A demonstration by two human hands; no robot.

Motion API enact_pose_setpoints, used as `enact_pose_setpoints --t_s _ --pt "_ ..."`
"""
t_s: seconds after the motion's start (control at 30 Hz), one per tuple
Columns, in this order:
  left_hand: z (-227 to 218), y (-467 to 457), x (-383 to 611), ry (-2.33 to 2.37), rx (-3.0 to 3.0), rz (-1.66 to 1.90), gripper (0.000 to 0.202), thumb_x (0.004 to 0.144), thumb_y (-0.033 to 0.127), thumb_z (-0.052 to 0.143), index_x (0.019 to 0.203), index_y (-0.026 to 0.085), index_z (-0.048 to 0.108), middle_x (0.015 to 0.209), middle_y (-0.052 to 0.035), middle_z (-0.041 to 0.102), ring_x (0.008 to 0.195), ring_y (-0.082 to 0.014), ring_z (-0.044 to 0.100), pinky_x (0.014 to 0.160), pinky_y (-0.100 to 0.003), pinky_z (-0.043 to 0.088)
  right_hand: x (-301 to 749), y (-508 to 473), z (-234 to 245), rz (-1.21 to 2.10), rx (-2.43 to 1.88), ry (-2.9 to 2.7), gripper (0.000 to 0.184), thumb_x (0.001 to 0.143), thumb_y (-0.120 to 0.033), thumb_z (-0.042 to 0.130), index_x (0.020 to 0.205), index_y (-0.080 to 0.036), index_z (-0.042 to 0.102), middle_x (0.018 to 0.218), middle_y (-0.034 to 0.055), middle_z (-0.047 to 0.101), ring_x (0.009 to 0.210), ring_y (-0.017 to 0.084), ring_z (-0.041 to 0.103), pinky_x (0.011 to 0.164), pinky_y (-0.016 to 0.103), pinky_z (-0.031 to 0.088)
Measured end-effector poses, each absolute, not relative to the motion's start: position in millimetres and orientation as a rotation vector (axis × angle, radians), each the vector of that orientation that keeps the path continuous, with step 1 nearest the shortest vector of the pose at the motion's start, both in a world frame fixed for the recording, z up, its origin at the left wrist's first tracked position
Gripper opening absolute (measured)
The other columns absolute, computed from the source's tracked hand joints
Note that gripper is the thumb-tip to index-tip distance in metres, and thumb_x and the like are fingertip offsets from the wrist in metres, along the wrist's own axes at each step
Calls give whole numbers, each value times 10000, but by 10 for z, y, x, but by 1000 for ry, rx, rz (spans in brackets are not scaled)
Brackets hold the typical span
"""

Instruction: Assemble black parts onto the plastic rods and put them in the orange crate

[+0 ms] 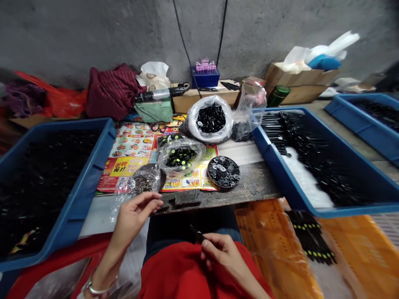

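Observation:
My left hand [137, 214] is raised at the table's front edge, thumb and fingertips drawn together; anything between them is too small to make out. Just beyond it lies a clear plastic bag of small brass-coloured metal pieces [142, 182]. My right hand [222, 253] pinches a slim black plastic piece [197, 234] with a thin tip, low above my lap. A dark block [187, 198] sits on the table edge between the hands. Behind it are a round dish of flat black parts [223, 171] and a bag of black parts with yellow-green dots [180, 158].
Blue bins of black parts stand left [90, 170] and right [280, 166]. A larger bag of black pieces [211, 118] rests at the back, near scissors [158, 126] and a dark blue box [205, 79]. An orange crate [271, 236] is at my right.

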State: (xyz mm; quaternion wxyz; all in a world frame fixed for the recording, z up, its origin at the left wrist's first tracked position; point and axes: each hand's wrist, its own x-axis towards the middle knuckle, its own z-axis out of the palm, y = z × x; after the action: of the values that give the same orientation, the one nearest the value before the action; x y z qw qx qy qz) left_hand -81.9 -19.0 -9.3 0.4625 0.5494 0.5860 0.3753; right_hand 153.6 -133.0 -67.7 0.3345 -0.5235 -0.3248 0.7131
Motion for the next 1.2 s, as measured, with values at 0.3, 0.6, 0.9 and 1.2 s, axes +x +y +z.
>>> enact_pose_setpoints --t_s 0.3,0.6,0.9,1.2 --pt "-216 -629 -144 1105 1133 699 41 694 207 690 704 169 681 749 -56 699 646 -170 634 571 -249 508 1564 -1273 -580 1773 -1372 -845 601 730 -671 618 863 -90 704 616 29 618 437 90 488 453 218 409" --pt "-336 -689 -7 1175 1339 711 61 654 136 682 632 185 712 668 -18 571 600 -147 548 530 -230 422 1575 -1254 -587 1770 -1350 -849 568 766 -633 613 914 -98 731 651 43 642 472 108 521 476 232 441" --pt "-362 -634 9 1180 1406 706 79 653 125 699 598 178 716 633 -12 546 547 -122 491 503 -224 358 1593 -1204 -554 1671 -1387 -1026 489 856 -569 535 847 -118 725 651 32 622 487 120 537 472 228 436" --pt "-325 -527 8 1177 1394 736 85 642 129 708 579 187 707 639 -14 552 564 -132 515 512 -229 377 1587 -1069 -520 1761 -1355 -958 514 817 -611 560 844 -120 707 662 31 622 469 116 531 466 237 454"
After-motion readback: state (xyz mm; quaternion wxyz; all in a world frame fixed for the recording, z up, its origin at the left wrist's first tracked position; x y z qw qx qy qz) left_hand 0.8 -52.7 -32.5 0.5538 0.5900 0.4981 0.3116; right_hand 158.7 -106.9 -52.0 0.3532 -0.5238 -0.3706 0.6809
